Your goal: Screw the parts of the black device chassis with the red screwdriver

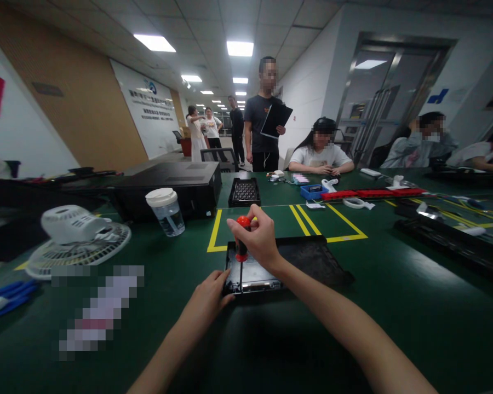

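Observation:
My right hand (259, 239) is closed around the red and black handle of a screwdriver (242, 247), held upright with its tip down on a flat silver device (250, 276) lying in a black tray (312, 257). My left hand (207, 295) rests at the near left corner of that device, its fingers curled against the edge and steadying it. Both forearms reach in from the bottom of the head view.
A white desk fan (76, 238) lies at the left, a lidded clear jar (167, 210) and a black box (168, 189) behind it. A black parts tray (245, 192), blue bin (313, 191) and red strips (370, 193) sit farther back. Several people sit or stand beyond the green table.

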`<state>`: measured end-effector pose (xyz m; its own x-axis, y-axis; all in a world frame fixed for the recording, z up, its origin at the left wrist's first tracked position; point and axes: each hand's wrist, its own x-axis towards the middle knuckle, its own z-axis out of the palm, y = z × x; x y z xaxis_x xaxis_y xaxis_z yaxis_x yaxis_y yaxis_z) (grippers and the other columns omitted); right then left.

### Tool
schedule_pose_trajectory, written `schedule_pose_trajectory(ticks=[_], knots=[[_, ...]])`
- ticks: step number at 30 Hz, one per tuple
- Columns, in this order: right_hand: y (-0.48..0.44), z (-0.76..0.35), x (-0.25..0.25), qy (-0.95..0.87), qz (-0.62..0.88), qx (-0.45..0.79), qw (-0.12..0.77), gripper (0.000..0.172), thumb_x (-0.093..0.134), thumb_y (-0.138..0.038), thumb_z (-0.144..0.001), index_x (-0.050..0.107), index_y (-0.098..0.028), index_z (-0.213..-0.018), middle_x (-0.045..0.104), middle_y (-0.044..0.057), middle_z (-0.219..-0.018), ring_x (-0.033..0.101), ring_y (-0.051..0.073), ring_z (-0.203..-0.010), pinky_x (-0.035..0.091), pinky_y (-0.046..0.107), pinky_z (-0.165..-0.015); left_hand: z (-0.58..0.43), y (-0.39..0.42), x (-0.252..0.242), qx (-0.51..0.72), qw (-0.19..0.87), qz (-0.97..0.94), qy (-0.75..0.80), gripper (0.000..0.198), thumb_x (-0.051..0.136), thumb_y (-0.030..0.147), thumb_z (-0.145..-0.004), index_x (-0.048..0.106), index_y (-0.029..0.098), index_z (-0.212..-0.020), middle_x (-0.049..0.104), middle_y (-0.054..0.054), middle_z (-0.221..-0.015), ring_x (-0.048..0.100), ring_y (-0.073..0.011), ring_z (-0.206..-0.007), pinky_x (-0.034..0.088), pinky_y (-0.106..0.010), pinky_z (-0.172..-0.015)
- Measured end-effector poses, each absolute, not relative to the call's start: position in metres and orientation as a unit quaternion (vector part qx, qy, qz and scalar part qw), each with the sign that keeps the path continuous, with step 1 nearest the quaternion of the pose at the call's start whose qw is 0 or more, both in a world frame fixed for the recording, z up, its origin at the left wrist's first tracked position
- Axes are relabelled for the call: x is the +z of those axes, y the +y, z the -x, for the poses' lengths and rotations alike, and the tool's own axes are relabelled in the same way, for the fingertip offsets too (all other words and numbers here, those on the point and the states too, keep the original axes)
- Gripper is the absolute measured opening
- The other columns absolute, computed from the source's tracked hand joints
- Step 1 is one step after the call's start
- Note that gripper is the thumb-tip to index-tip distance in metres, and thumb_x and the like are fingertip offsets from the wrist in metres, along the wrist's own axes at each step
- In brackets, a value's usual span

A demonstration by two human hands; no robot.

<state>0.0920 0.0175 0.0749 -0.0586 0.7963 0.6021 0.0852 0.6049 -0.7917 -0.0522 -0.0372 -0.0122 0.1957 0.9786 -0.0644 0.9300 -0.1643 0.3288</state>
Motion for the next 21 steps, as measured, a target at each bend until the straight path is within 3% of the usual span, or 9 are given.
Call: schedule_pose_trajectory(ticks=[9, 17, 21], knots=[[0.022, -0.095, 0.075, -0.667, 0.299, 0.337, 0.594, 0.024, 0.059, -0.031, -0.073, 0.038, -0.020, -0.072, 0.046, -0.006, -0.063, 0.053, 0.008, -0.048, 0.040, 0.017, -0.042, 0.052, -0.038, -0.013, 0.082, 0.145, -0.761, 0.627, 0.057, 0.053, 0.027, -0.076, 0.042, 0.015, -0.130, 0.050, -0.012, -0.124, 0.053, -0.0233, -0.107, 0.040, -0.031, -0.091], [0.026, -0.095, 0.073, -0.650, 0.191, 0.505, 0.534, 0.024, 0.053, -0.029, -0.078, 0.031, -0.021, -0.079, 0.061, -0.003, -0.069, 0.063, 0.011, -0.053, 0.051, 0.022, -0.050, 0.051, -0.040, -0.009, 0.079, 0.147, -0.760, 0.628, 0.057, 0.053, 0.027, -0.076, 0.042, 0.015, -0.130, 0.050, -0.012, -0.124, 0.052, -0.0234, -0.107, 0.040, -0.031, -0.091], [0.030, -0.095, 0.074, -0.642, 0.126, 0.584, 0.481, 0.019, 0.052, -0.027, -0.080, 0.043, -0.018, -0.095, 0.066, 0.002, -0.076, 0.065, 0.013, -0.059, 0.054, 0.029, -0.059, 0.051, -0.040, -0.008, 0.081, 0.153, -0.755, 0.632, 0.057, 0.053, 0.027, -0.075, 0.042, 0.017, -0.130, 0.050, -0.011, -0.124, 0.053, -0.0234, -0.106, 0.040, -0.031, -0.090]])
